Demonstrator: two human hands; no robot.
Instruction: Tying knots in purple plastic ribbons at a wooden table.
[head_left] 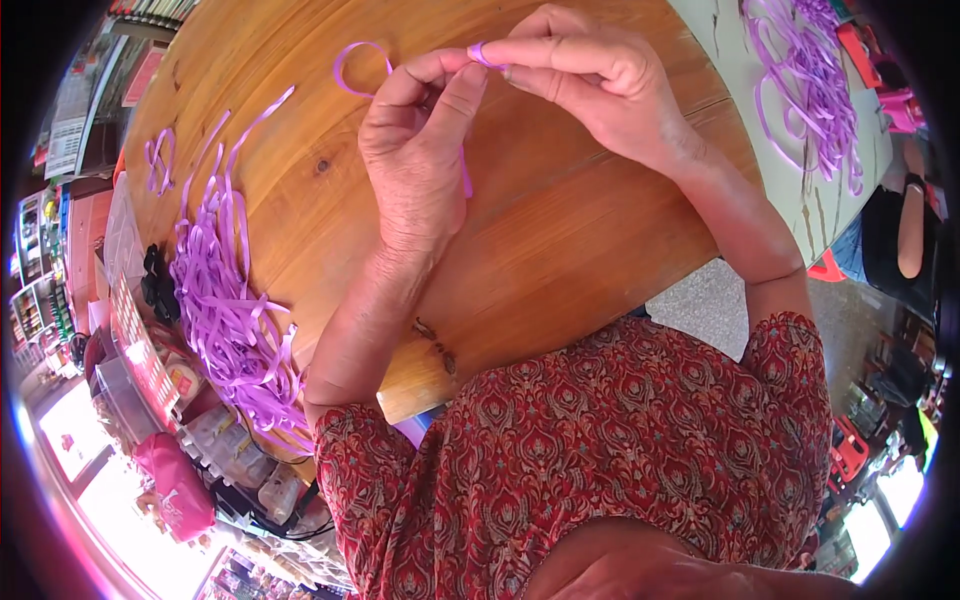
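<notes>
Between my two hands, above the far part of the wooden table [560, 240], is a thin purple ribbon [362, 46]. My left hand [420, 140] pinches it between thumb and forefinger. My right hand [600, 85] meets it there, its fingertips closed on a small bend of the same ribbon. One loop of the ribbon curls out to the left of my left hand, and another length hangs below, partly hidden behind that hand.
A heap of purple ribbons [225, 300] lies along the table's left edge, with a small looped ribbon [159, 160] beyond it. More purple ribbons [810, 90] are piled on a pale marbled table [730, 50] at the right. Another person's arm [910, 225] shows at the far right.
</notes>
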